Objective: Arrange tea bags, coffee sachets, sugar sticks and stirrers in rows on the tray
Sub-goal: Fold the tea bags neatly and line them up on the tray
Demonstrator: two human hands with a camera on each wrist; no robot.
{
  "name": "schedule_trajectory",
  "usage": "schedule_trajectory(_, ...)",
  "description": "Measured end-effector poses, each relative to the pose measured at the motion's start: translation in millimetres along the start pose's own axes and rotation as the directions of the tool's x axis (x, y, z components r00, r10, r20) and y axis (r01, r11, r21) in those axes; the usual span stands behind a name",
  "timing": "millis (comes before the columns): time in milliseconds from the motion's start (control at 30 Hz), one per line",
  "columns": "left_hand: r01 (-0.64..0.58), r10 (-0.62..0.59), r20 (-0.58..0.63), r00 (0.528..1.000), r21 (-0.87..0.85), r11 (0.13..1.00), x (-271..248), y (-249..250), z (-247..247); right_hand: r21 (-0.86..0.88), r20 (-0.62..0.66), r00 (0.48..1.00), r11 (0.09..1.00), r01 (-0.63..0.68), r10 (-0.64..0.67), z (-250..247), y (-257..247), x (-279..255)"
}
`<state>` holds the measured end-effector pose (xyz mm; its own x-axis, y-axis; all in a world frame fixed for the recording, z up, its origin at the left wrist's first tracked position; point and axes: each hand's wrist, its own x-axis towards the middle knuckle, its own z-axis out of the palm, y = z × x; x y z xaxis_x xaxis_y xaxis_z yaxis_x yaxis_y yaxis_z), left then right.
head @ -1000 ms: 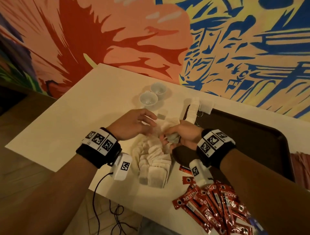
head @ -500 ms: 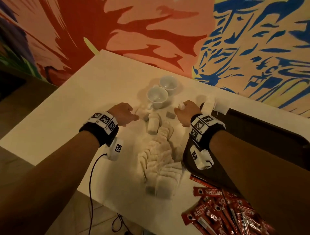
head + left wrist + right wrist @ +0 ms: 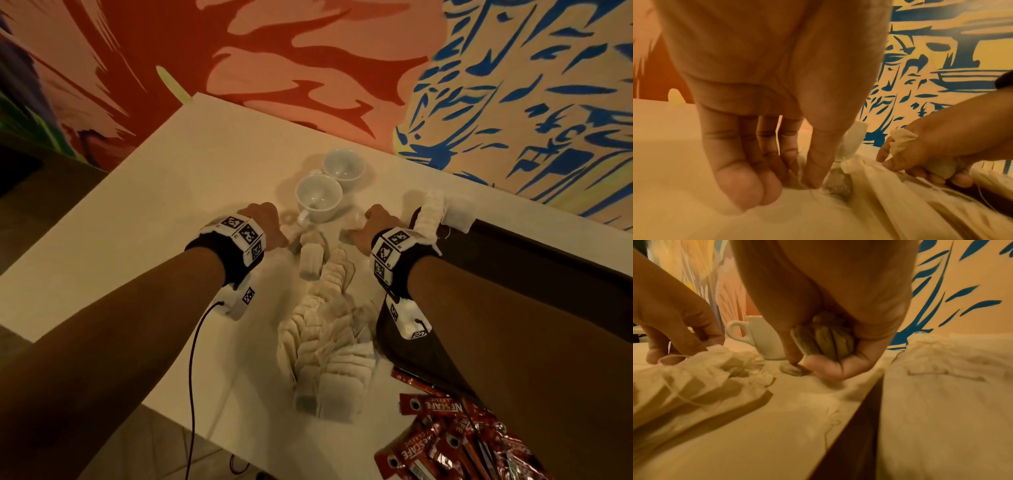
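Paper tea bags (image 3: 325,346) sprawl across the bench (image 3: 137,246), so the right hand (image 3: 830,337) curls its fingers round a gathered bunch while the left hand (image 3: 764,129) pinches another, presumably for the tray (image 3: 534,267) at three o'clock.

Since a second ago both hands have left the middle of the tea bag pile (image 3: 329,339) and moved toward the table's far edge, stopping just short of the near cup (image 3: 318,198). The left hand (image 3: 265,228), then spread open over the pile, now has its fingers curled down, pinching a bag's string at the pile's far end. The right hand (image 3: 375,222) keeps a crumpled bag (image 3: 824,340) in its palm and now presses a fingertip on a loose bag (image 3: 794,369).
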<state>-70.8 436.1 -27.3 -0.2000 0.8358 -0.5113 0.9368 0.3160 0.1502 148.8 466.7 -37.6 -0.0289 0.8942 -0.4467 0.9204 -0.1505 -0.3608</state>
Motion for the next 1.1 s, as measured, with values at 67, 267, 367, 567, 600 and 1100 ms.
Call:
schedule_trajectory(67,-0.002,0.005,0.063,0.998,-0.045,0.999,2,-4,-2,0.018,-0.001,1.000,1.000,-0.002,0.002,-1,-1,1)
schedule_trajectory(267,0.069,-0.008,0.128,0.992,-0.476,0.877,-11,-20,-23,0.110,0.013,0.998,0.992,-0.067,0.066,-2,-6,-2)
schedule_trajectory(367,0.059,0.072,0.196,0.978,-0.590,0.805,-25,-25,-35,0.179,0.047,0.995,0.979,-0.093,0.086,-3,-6,-4)
schedule_trajectory(567,0.046,0.203,0.288,0.936,-0.672,0.739,-37,-17,-19,0.391,0.073,0.996,0.918,-0.068,0.043,-7,-21,-13)
schedule_trajectory(600,0.047,0.210,0.297,0.932,-0.669,0.742,-37,-15,-15,0.400,0.098,0.995,0.915,-0.055,0.017,-7,-23,-14)
schedule_trajectory(1100,-0.106,0.265,0.191,0.945,-0.587,0.802,-26,3,10,0.378,0.247,0.966,0.925,-0.026,-0.074,8,-35,-22)
